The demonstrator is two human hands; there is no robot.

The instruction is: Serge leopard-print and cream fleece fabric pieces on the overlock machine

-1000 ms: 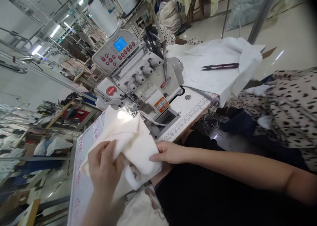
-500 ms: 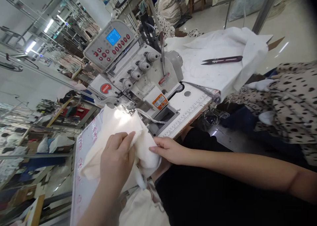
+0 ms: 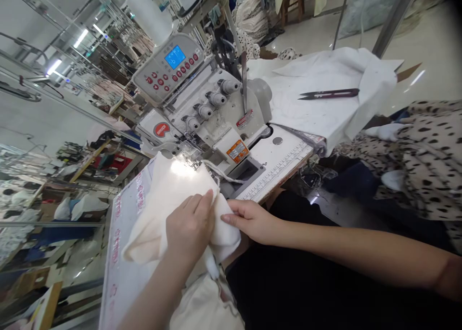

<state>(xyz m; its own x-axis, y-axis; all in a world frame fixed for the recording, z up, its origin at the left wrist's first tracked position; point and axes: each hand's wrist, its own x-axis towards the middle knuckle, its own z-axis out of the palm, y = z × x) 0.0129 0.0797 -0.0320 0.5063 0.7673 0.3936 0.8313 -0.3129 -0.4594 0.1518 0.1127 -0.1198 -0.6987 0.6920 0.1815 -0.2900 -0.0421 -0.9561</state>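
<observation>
The person's bare left hand (image 3: 190, 225) and bare right hand (image 3: 252, 220) gripped a cream-white fabric piece (image 3: 155, 209), its far end at the lit needle area (image 3: 187, 162) of a grey-and-white sewing machine (image 3: 220, 118) with a rectangular blue screen (image 3: 175, 57). Slim dark thread snips (image 3: 335, 94) lay on rumpled white cloth (image 3: 303, 77).

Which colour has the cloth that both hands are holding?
The cloth is cream-white; it shows best in the head view.

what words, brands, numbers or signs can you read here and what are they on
"BRUCE", slightly blurred: red badge on the sewing machine
Blue display: too blurred to read
Small red label: too blurred
Orange label: too small
Red buttons: symbols too small
Ruler scale: too small
Pink lettering on the tabletop: too blurred
</observation>
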